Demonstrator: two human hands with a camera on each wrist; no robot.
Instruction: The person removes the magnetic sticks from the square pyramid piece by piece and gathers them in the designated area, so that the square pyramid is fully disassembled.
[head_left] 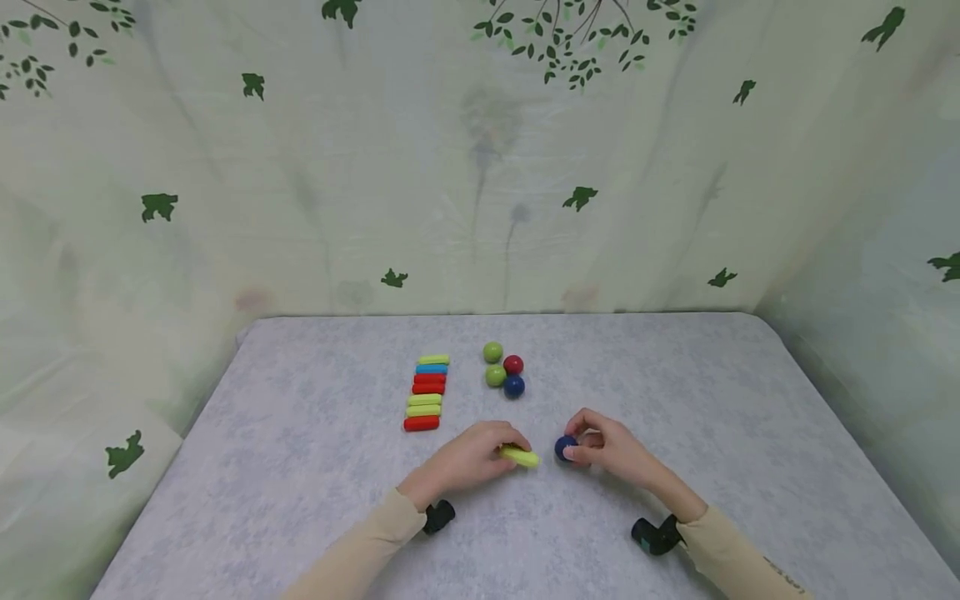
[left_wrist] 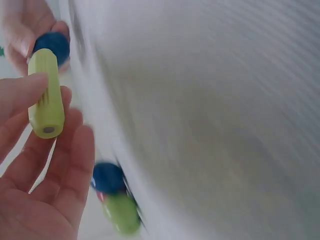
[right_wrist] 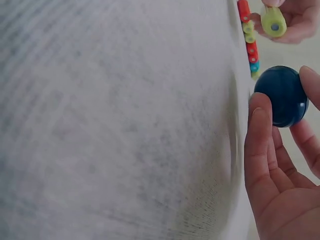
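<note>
Between the thumb and fingers of my left hand (head_left: 480, 454) is a yellow-green stick (head_left: 519, 456), a short rounded rod with a small round spot in its end, seen close in the left wrist view. My right hand (head_left: 611, 450) pinches a glossy dark blue ball (head_left: 566, 447), its fingertips on either side, as the right wrist view shows. The stick's free end points toward the blue ball, with a small gap between them in the head view. Both hands are low over the near middle of the table.
Left of centre lies a column of red, blue and yellow-green sticks (head_left: 422, 423), side by side. Right of it sit two green balls (head_left: 495, 376), a red ball (head_left: 513, 364) and another blue ball (head_left: 513, 386). A leaf-patterned curtain (head_left: 450, 167) hangs behind the grey table (head_left: 712, 400).
</note>
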